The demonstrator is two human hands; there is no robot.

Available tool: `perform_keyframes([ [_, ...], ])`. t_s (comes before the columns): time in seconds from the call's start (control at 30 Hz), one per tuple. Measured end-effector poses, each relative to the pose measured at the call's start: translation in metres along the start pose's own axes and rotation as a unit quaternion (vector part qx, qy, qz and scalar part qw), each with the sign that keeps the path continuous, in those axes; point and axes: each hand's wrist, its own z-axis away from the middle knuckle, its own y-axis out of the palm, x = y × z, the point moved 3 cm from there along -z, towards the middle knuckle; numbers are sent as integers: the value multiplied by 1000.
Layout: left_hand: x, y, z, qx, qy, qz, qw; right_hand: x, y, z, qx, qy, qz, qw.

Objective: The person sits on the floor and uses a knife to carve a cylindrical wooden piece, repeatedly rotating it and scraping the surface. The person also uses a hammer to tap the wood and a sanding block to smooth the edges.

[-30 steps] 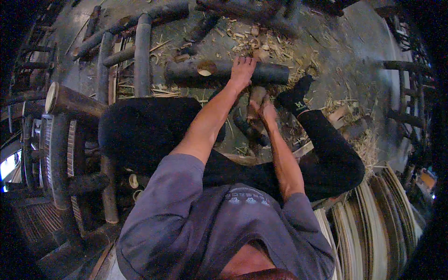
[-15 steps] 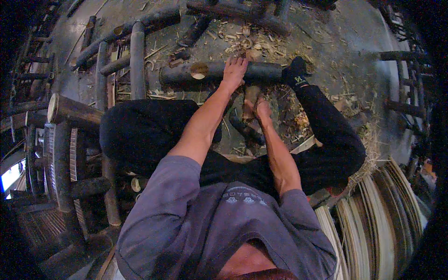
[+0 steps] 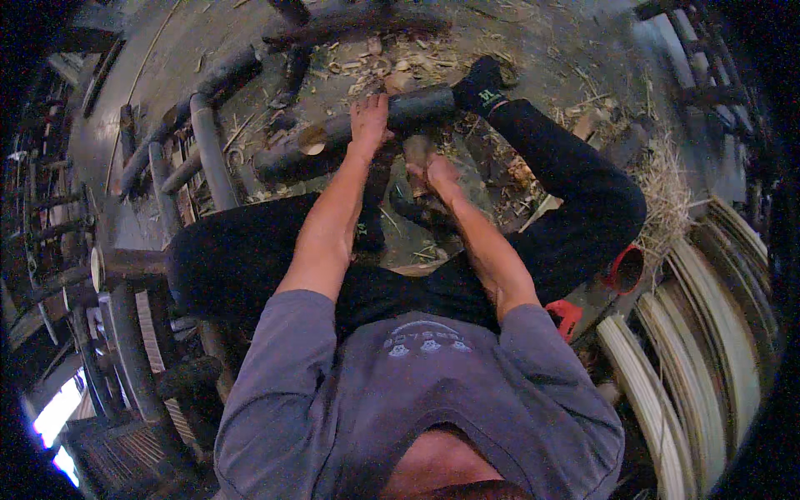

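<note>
Bare grey concrete floor (image 3: 554,58) spread out under dim light, littered with curled, pale yellow wood shavings (image 3: 392,62) toward its far edge. On the middle of that floor, across from the seated person, lay a thick, dark, cylindrical pole (image 3: 340,130), slightly aslant, its right end farther off than its left. A pale-rimmed round hole (image 3: 312,141) was cut in its upper side, left of the hand.

The left hand (image 3: 369,123) rested on the pole, open, with its fingers stretched over the top. The right hand (image 3: 442,172) was closed around a short, brown, cylindrical piece (image 3: 419,151) on the near side of the pole; whether that piece touched the pole could not be told. A foot in a black sock (image 3: 482,86) was at the pole's right end, touching or just beside it.

Toward the left edge of the floor stood a frame of dark round poles (image 3: 210,158). Toward the right edge were a heap of dry, straw-coloured fibres (image 3: 668,187) and, nearer, bundles of long, pale, flat strips (image 3: 708,308). Close to the right thigh sat a bright red object (image 3: 567,319), its kind unclear.
</note>
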Motion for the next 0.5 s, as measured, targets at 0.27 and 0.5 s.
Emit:
perform_keyframes([
  [0.27,-4,1,-6,15,-2,-9,1000,24,-40,-8,12,4,105,994],
  [0.5,-1,14,2,-62,-17,8,998,149,-119,-72,-151,-201,41,967],
])
